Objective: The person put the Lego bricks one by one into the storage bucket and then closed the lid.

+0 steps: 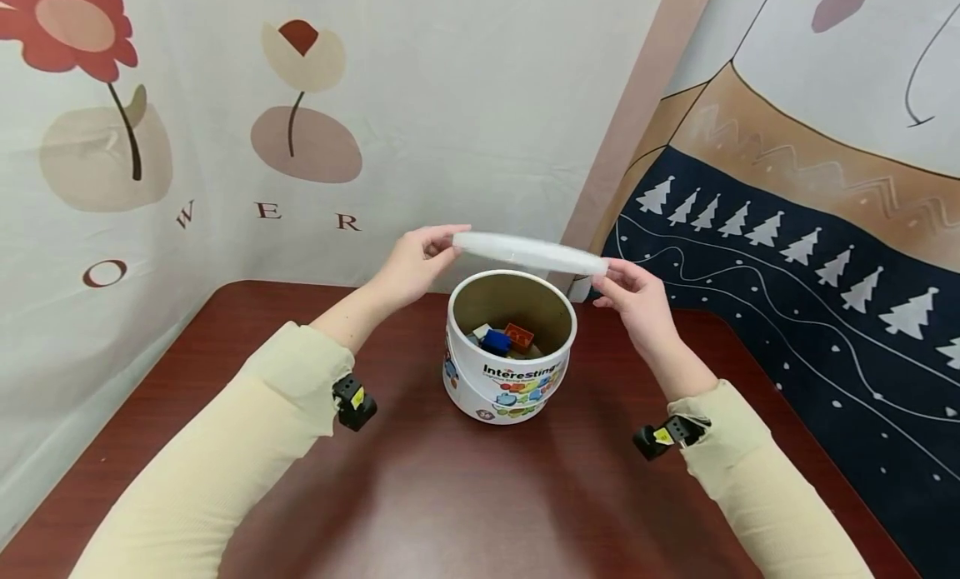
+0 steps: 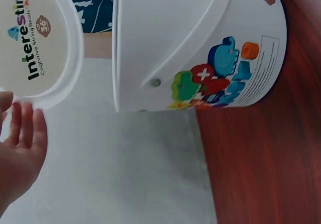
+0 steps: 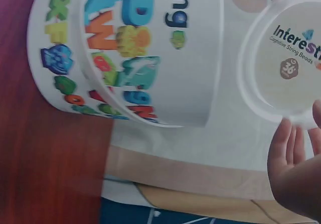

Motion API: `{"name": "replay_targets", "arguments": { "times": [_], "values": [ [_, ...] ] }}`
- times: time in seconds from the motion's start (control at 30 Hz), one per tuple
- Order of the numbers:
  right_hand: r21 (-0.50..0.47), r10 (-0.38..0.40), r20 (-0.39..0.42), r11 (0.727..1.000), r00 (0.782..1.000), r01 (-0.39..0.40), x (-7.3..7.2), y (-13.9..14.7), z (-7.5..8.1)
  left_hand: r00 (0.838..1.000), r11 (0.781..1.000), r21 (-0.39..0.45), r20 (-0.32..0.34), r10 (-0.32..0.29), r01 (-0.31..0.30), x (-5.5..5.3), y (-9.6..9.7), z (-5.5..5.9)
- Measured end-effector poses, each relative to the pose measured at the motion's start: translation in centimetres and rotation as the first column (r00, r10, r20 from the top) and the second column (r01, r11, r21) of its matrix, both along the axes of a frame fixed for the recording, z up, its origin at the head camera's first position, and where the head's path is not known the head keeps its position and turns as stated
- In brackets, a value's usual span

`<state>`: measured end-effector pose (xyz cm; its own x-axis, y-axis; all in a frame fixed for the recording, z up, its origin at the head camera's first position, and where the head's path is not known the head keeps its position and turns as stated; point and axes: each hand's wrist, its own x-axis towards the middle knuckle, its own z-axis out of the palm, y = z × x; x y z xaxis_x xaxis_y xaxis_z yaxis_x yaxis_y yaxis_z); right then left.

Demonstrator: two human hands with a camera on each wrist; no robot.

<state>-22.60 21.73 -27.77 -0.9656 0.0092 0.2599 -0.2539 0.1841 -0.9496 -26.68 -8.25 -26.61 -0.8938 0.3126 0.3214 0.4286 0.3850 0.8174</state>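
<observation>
A round white lid [image 1: 529, 252] is held above and behind a white printed bucket [image 1: 498, 387], apart from its rim. My left hand [image 1: 412, 267] pinches the lid's left edge between thumb and fingers. At the opposite edge my right hand [image 1: 636, 300] grips it the same way, a little lower, so the lid tilts down to the right. Inside the bucket lie several building blocks, among them a blue block [image 1: 496, 342] and an orange block [image 1: 519, 336]. Both wrist views show lettering on the lid, such as the lid [image 2: 35, 38] face reading "Interesting".
The bucket stands on a dark red wooden table [image 1: 420, 496], towards its back edge. Behind it hangs a pale cloth [image 1: 450, 104] with flower prints. A dark blue cloth [image 1: 750, 312] with white trees borders the right side. The bucket's white handle [image 1: 480, 386] hangs down in front.
</observation>
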Motion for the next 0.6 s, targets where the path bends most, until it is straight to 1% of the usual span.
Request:
{"name": "replay_targets", "arguments": {
  "times": [0.07,0.1,0.17,0.23,0.33,0.5,0.6],
  "values": [
    [0.045,-0.062,-0.038,0.997,0.997,0.064,-0.16,-0.33,0.37,0.998,0.999,-0.007,-0.049,0.037,-0.037,0.07,-0.07,0.22],
    [0.056,-0.08,-0.052,0.995,0.995,0.083,-0.24,-0.46,0.55,0.997,0.999,0.0,-0.061,0.047,-0.047,0.09,-0.11,0.28],
    [0.056,-0.096,-0.069,0.993,0.993,0.1,-0.39,-0.7,0.81,0.997,0.998,0.036,-0.053,0.05,-0.049,0.13,-0.11,0.33],
    [0.048,-0.101,-0.065,0.993,0.993,0.104,-0.51,-0.86,0.95,0.999,0.997,0.07,-0.026,0.047,-0.045,0.15,-0.06,0.29],
    [0.042,-0.105,-0.034,0.993,0.994,0.106,-0.65,-1.01,0.94,0.999,0.993,0.108,0.012,0.048,-0.049,0.17,0.05,0.13],
    [0.067,-0.118,0.031,0.991,0.993,0.115,-0.81,-1.0,0.73,0.997,0.99,0.12,0.012,0.076,-0.077,0.07,0.3,-0.08],
    [0.092,-0.124,0.08,0.989,0.989,0.117,-0.96,-0.92,0.43,0.995,0.989,0.113,0.039,0.096,-0.1,0.06,0.49,-0.27]
  ]
}}
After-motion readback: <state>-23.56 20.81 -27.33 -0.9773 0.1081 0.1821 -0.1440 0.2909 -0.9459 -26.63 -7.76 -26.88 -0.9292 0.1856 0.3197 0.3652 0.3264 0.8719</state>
